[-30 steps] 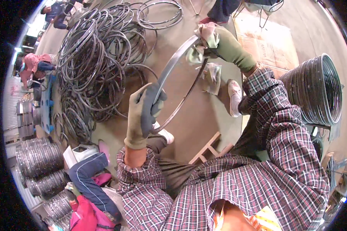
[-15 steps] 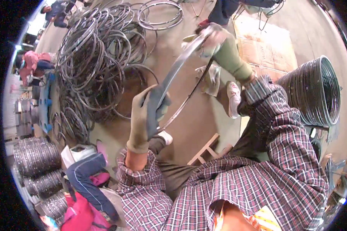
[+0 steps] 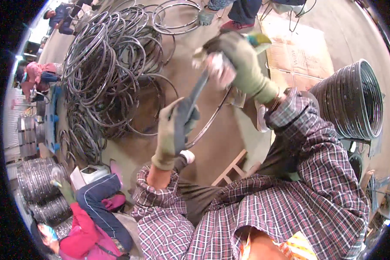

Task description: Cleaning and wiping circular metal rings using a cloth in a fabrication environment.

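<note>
My left hand [image 3: 176, 123], in a tan and grey work glove, is closed around a dark metal wheel rim [image 3: 198, 93] held up in front of me. The far arc of this rim curves down to the right of that hand. My right hand [image 3: 240, 58], also gloved and blurred by motion, is closed on a crumpled pinkish-white rag [image 3: 221, 71] against the rim's upper part. A yellow-green and teal piece [image 3: 259, 40] sticks out behind the right hand; its kind is unclear.
A large heap of loose rims [image 3: 112, 65] lies ahead on the left. Rims stand stacked [image 3: 342, 102] at right, beside flattened cardboard [image 3: 297, 52]. A wooden frame [image 3: 232, 169] is near my legs. A co-worker's gloved hand [image 3: 206, 17] is by a rim [image 3: 176, 29]; another person [image 3: 91, 225] sits at lower left.
My right hand has moved left and down along the rim with the rag. My left hand has shifted slightly right. The person at lower left now reaches toward stacked rims; a co-worker's hand has appeared at top.
</note>
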The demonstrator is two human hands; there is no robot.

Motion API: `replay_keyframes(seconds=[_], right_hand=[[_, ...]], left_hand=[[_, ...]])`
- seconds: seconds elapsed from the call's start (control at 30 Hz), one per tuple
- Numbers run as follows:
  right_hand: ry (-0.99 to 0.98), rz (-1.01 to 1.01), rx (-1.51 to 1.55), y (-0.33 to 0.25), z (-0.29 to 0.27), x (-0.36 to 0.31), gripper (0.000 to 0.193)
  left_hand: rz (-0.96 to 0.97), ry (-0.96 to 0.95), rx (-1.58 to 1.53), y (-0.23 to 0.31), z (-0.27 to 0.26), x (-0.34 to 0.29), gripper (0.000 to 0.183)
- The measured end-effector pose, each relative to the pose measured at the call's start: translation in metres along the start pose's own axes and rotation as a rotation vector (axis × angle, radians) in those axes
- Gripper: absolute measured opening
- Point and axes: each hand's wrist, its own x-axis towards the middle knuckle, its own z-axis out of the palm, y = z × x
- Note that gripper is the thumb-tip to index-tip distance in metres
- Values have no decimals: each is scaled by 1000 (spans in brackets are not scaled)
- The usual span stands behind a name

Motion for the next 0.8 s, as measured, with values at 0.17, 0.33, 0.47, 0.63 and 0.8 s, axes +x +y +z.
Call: replay_keyframes(seconds=[0.17,0.33,0.47,0.63,0.8], right_hand=[[-66,293,114,60,-11,-6,18],[131,764,487,104,-2,-19,24],[111,842,405,115,-6,-19,24],[-48,753,67,81,-8,1,23],[-102,573,20,63,-7,3,26]], left_hand=[[37,-154,36,16,-6,-10,42],[108,-158,-39,1,-24,-4,52],[13,-172,-100,-5,-18,8,57],[322,-148,46,-5,-14,19,63],[220,-225,11,4,-7,26,48]])
